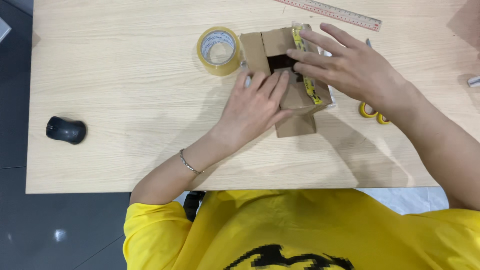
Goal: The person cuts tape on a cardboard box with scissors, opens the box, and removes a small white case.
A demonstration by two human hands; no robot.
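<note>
Far to my left a black computer mouse (65, 130) sits alone near the edge of the pale wooden table (125, 75), well apart from everything I am handling. Next comes the roll of clear packing tape (218, 50), lying flat and just touching the left side of the small cardboard box (296, 122).

My left hand (255, 105) lies palm down on the near left flap of that box, fingers together and stretched flat, tips pointing away from me toward the dark gap between the flaps. It clamps nothing; it only presses. A thin bracelet (190, 163) circles that wrist.

The box stands mid-table, straight ahead of me, directly under both hands. A strip of yellow tape (307, 75) runs along its right flap, its long axis pointing away from me and tilted slightly.

My right hand (350, 67) comes in from the right with the forearm slanting across the table, fingers spread and flat over that strip and the flap, also open and pressing rather than gripping. The right hand covers the strip; the left is just beside it.

Under my right wrist peek the yellow handles of scissors (372, 114). A ruler (332, 12) lies near the far edge.
</note>
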